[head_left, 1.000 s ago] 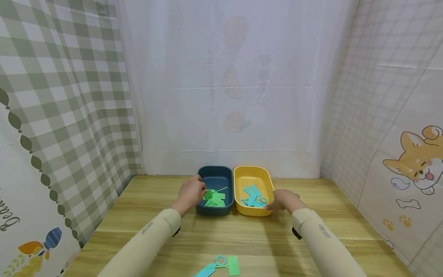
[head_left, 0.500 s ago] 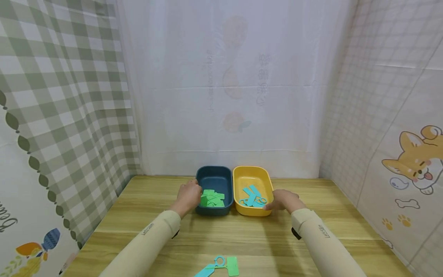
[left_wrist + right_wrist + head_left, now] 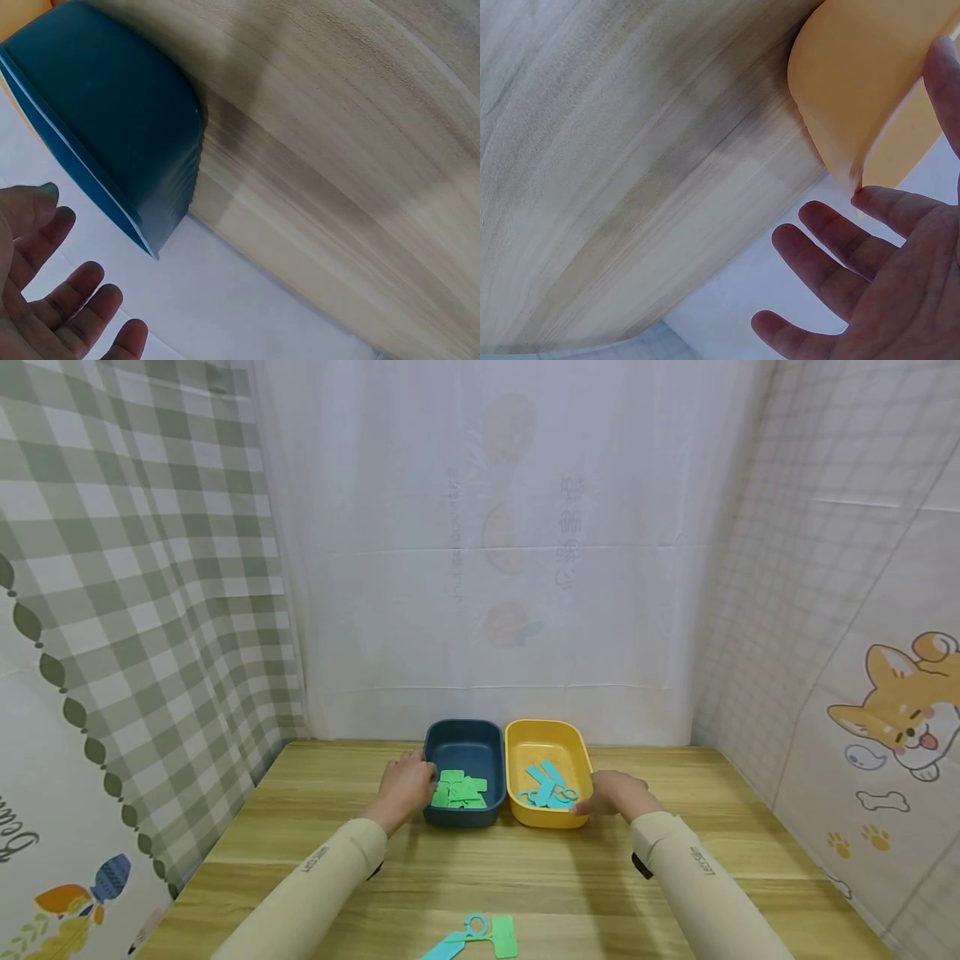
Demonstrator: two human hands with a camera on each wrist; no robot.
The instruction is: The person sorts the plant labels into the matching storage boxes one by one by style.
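My left hand [image 3: 407, 787] hovers at the left rim of a dark blue bin [image 3: 463, 817]. In the left wrist view its fingers [image 3: 88, 311] are loosely spread, thumb close to the index finger, holding nothing visible. Inside that bin lies a pile of flat green tags [image 3: 459, 792]. To its right stands a yellow bin [image 3: 551, 817] with several light blue ring-ended tags [image 3: 546, 789]. At the yellow bin's right rim is my right hand [image 3: 621, 793]; the right wrist view shows its fingers [image 3: 821, 274] spread, thumb and index finger by the rim.
Near the table's front edge, a light blue ring-ended tag [image 3: 446, 946] lies against a green tag [image 3: 505, 936] with a thin stem. Behind the wooden table [image 3: 330, 777] hangs a white curtain [image 3: 375, 610]; printed cloths hang on both sides.
My left hand has let go of a green tag, which dropped onto the pile in the dark blue bin, and drawn back slightly left. The right hand has stayed put.
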